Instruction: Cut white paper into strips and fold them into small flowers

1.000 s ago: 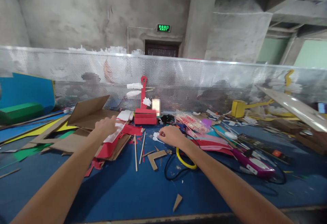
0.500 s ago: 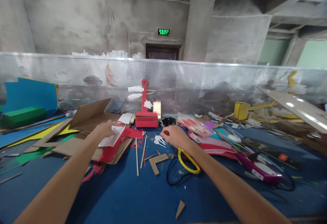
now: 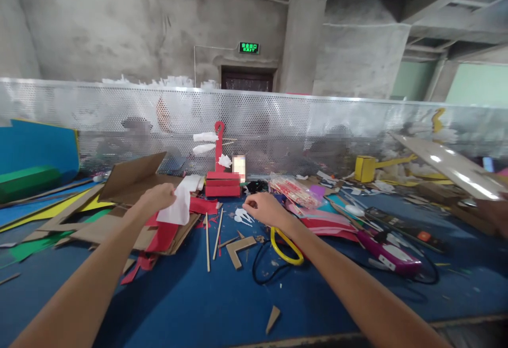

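My left hand (image 3: 159,198) is closed on a thin white sheet (image 3: 178,206), which hangs over red strips and brown cardboard (image 3: 130,173). My right hand (image 3: 260,205) has its fingers curled in a pinch above the blue table (image 3: 190,305), close to some white cut-out pieces (image 3: 243,216); whatever sits between the fingertips is too small to make out. Beneath the right wrist lies a yellow loop handle (image 3: 286,250). Between the hands, farther back, stands a red box (image 3: 223,184) with a red hooked upright (image 3: 219,146) and white pieces beside it.
Two wooden sticks (image 3: 207,242) and an L-shaped cardboard piece (image 3: 240,250) lie mid-table. A purple tool (image 3: 391,255), a bag of red-and-white sticks (image 3: 296,192) and red sheets (image 3: 325,226) are to the right. A perforated metal screen (image 3: 278,131) stands behind. Part of a person's hand (image 3: 494,213) shows at far right.
The white sheet is lifted and hangs more upright from my left hand. My right hand keeps its curled pose. The whole view has shifted slightly, and a hand has appeared at the far right.
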Motion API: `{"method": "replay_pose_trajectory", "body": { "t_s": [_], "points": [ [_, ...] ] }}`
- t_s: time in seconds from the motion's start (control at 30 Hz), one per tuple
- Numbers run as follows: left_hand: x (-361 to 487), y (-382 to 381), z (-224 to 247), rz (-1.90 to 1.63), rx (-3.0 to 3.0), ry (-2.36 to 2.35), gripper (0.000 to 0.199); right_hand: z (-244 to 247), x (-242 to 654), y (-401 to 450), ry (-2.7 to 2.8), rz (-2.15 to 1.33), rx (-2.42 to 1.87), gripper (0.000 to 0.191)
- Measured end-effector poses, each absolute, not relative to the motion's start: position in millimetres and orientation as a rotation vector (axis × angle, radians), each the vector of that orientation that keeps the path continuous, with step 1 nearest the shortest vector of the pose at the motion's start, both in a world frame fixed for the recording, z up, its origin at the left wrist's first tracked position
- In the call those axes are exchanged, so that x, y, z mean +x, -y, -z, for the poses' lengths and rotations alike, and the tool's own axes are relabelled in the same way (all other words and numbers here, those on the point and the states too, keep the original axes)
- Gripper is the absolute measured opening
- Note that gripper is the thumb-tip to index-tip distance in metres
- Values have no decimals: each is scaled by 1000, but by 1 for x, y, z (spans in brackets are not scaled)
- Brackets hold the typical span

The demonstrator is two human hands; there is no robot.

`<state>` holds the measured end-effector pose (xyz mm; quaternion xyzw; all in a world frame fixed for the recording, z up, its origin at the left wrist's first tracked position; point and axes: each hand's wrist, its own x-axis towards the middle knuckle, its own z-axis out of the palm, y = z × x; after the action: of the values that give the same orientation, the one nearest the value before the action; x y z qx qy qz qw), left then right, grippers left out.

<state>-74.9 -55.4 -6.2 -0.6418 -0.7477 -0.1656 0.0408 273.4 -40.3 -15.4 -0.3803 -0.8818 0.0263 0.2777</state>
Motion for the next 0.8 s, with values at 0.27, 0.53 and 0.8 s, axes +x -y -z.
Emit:
{"method": "replay_pose_trajectory", "body": {
  "t_s": [0.27, 0.53, 0.8],
  "points": [
    [14, 85, -14, 1027, -2372, 1747, 22, 25, 255, 45, 2192, -973, -824, 47],
    [30, 78, 36, 567, -2444, 1715, 51, 34, 261, 34, 2248, -638, -882, 32],
    [23, 89, 25, 246, -2765, 1497, 63, 29, 265, 34, 2258, -518, -886, 29]
  ]
}}
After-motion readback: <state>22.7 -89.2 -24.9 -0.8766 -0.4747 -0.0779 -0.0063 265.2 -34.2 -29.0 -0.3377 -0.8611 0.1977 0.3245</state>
